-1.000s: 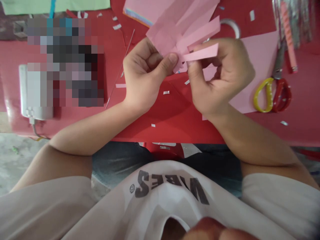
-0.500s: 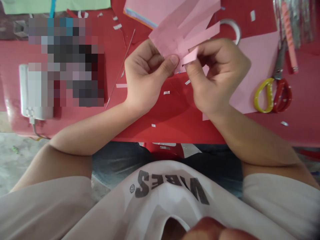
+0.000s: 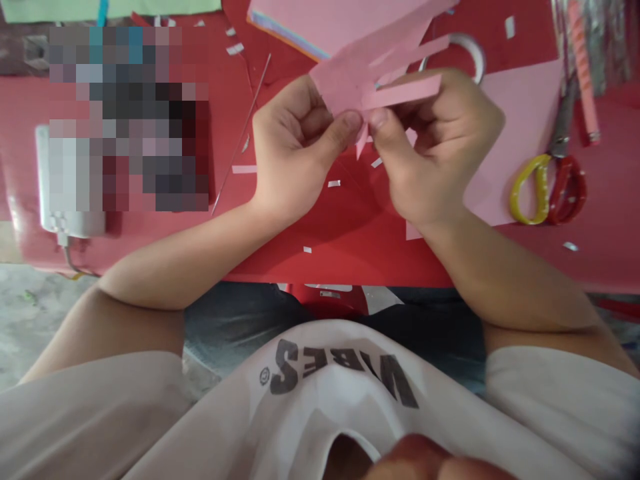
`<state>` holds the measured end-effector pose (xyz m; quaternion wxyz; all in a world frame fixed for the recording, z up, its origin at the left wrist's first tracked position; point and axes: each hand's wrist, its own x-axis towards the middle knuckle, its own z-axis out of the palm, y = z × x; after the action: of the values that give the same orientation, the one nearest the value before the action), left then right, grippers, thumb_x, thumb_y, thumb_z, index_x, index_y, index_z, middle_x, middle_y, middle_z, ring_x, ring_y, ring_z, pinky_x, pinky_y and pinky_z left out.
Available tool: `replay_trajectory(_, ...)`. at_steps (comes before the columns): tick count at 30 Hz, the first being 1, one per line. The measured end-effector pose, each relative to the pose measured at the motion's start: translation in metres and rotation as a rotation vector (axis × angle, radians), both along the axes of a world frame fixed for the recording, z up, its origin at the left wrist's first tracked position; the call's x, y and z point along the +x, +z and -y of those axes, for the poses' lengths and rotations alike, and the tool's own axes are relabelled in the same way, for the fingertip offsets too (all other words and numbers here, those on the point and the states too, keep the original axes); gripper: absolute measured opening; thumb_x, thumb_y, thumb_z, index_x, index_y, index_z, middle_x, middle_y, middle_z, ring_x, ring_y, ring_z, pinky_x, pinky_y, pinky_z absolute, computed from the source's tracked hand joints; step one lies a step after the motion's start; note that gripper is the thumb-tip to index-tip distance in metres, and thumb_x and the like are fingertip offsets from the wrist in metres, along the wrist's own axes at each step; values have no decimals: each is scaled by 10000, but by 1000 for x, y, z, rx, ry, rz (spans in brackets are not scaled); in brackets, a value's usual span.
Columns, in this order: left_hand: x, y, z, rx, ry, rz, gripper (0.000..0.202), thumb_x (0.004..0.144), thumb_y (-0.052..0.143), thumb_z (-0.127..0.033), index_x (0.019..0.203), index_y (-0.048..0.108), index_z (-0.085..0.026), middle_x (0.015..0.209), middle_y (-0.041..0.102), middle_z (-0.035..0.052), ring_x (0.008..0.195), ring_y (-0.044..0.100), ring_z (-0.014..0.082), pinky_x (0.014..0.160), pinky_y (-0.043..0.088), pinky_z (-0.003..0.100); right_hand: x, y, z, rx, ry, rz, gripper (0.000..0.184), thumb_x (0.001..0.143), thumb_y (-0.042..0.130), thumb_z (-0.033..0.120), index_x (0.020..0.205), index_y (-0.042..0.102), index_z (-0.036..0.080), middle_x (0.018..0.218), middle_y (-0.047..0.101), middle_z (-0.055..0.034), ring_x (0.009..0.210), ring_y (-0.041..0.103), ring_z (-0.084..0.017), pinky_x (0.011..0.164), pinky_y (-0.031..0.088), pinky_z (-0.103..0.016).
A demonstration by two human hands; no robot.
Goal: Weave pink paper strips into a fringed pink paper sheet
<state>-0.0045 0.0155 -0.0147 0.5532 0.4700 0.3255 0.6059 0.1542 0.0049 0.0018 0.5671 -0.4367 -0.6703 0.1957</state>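
Observation:
Between my two hands is a pink paper piece [image 3: 345,77] cut into strips that fan out to the upper right. My left hand [image 3: 305,143] pinches its lower left part between thumb and curled fingers. My right hand [image 3: 435,143] is closed on the lower right of the same paper, its thumb close to my left thumb. One pink strip lies across the right fingers, and a small pointed bit of paper sticks down between the thumbs. The right fingertips are partly hidden behind the paper.
Scissors [image 3: 561,160] with yellow and red handles lie at right, partly on a pink sheet [image 3: 510,133]. A tape roll [image 3: 475,57] and stacked coloured paper [image 3: 300,23] lie beyond my hands. A thin stick [image 3: 243,130] and a white device with a cable [image 3: 44,180] are at left.
The short strip end held up by my right hand has swung down across the fingers to the right. My right thumb has shifted slightly, and a pointed paper bit now shows below.

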Motion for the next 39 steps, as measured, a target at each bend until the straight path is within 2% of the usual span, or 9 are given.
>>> replay_trajectory(3, -2, -3, -2, 141, -30, -29, 98, 941, 750, -167, 1034, 732, -140, 895, 709, 11, 751, 677, 86, 650, 523, 207, 1, -2, -1, -15, 16, -4, 171, 978, 718, 408, 1001, 747, 241, 850, 726, 31, 706, 637, -90, 645, 517, -258)
replay_trajectory(8, -5, -9, -5, 150, 29, -105, 108, 968, 736, -280, 988, 769, -179, 778, 674, 7, 666, 667, 118, 579, 564, 247, 3, -3, -4, 29, -1, 26, 128, 986, 700, 319, 975, 767, 210, 816, 722, 25, 676, 599, -71, 610, 467, -233)
replay_trajectory(12, -6, -8, -6, 159, 34, -128, 158, 969, 737, -314, 962, 761, -159, 800, 689, 26, 675, 660, 128, 586, 568, 268, 3, 0, -3, 34, 34, 9, 69, 964, 703, 212, 965, 772, 211, 814, 730, 51, 671, 604, -53, 615, 451, -216)
replay_trajectory(15, -4, -5, -5, 153, 39, -133, 182, 990, 708, -318, 958, 769, -149, 756, 653, 21, 660, 614, 118, 587, 521, 261, 3, 1, -3, -5, 46, 6, 60, 959, 712, 215, 979, 769, 219, 857, 752, 55, 697, 638, -63, 629, 469, -226)
replay_trajectory(19, -1, -3, -4, 132, 82, -149, 149, 981, 716, -338, 934, 804, -227, 713, 598, 7, 656, 558, 120, 584, 452, 260, 2, 3, -3, 6, 25, 5, 40, 927, 754, 224, 956, 781, 227, 863, 776, 32, 685, 643, -85, 596, 470, -250)
replay_trajectory(24, -2, -2, -2, 99, 64, -162, 146, 968, 727, -360, 953, 801, -235, 746, 597, 17, 672, 566, 141, 594, 444, 281, 1, 2, -4, -11, 38, 7, 43, 928, 754, 221, 954, 780, 244, 882, 783, 30, 710, 656, -105, 622, 483, -272)
replay_trajectory(30, -2, -2, -1, 80, 70, -184, 236, 980, 715, -381, 922, 762, -157, 754, 596, 21, 660, 544, 119, 594, 432, 276, 1, 3, -3, 9, 16, 18, 46, 899, 759, 165, 892, 758, 210, 798, 739, 34, 663, 594, -78, 591, 423, -254)
replay_trajectory(35, -2, -3, -1, 87, 72, -178, 218, 979, 719, -370, 913, 762, -166, 724, 572, 16, 646, 521, 116, 575, 402, 277, 2, 6, -1, 29, 14, 82, 46, 905, 752, 168, 896, 736, 211, 819, 740, 44, 663, 582, -73, 605, 439, -245)
replay_trajectory(39, -3, 0, 1, 76, 46, -167, 210, 982, 718, -335, 906, 746, -141, 743, 609, 26, 656, 568, 120, 593, 454, 278, 3, 5, -1, 14, 10, 78, 52, 905, 747, 173, 889, 730, 219, 835, 741, 58, 692, 600, -77, 618, 449, -235)
